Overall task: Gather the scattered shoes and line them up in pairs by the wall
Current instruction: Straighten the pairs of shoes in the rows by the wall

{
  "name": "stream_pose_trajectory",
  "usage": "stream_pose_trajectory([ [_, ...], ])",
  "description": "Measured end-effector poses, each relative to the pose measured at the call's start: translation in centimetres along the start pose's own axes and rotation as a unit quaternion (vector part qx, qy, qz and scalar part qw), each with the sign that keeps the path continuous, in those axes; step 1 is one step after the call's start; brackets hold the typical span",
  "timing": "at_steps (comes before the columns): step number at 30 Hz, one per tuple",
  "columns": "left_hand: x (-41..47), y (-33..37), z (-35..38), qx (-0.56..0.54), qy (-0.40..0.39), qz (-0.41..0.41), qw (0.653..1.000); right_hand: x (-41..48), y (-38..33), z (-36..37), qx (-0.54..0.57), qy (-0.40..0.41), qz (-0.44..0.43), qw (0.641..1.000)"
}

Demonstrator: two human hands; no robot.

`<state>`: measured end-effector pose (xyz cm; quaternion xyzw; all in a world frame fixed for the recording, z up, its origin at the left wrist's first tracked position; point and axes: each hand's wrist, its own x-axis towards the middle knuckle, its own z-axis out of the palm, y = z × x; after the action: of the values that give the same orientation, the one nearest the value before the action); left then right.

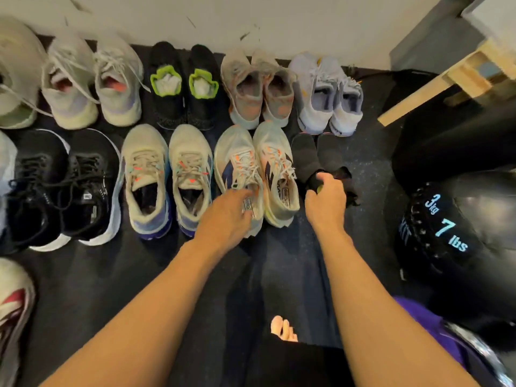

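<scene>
Head camera: the right hand (325, 203) curls its fingers round the heel end of the black shoes (305, 156), which sit at the right end of the front row. The left hand (226, 216) rests loose fingers on a white orange-laced sneaker (237, 166) just beside. More pairs line the white wall (251, 20). A medicine ball (438, 227) sits at right.

Premises present as a home gym or workout corner. Dark speckled rubber flooring (371, 174) meets a scuffed white wall (251, 15); a black medicine ball (438, 227) marked 3kg, 7 lbs sits near two rows of running shoes (145, 174).
</scene>
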<state>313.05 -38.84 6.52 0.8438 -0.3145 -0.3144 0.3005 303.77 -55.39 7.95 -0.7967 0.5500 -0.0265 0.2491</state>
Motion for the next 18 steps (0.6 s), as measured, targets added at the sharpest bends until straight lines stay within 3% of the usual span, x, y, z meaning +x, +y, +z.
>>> stream_pose_trajectory([
  [10,-11.5,3.7,-15.8,-0.159,0.191,-0.146,0.958,-17.8,-17.9,-4.1,0.099,-0.189,-0.17,0.962],
  [14,-19.1,-0.8,-22.0,-0.148,0.237,-0.196,0.94,-26.4,-23.7,-2.8,0.09,-0.243,-0.21,0.943],
  [18,-26.0,-9.4,-25.4,-0.153,0.251,-0.257,0.921,-35.2,-26.6,2.4,0.101,-0.301,-0.186,0.93],
])
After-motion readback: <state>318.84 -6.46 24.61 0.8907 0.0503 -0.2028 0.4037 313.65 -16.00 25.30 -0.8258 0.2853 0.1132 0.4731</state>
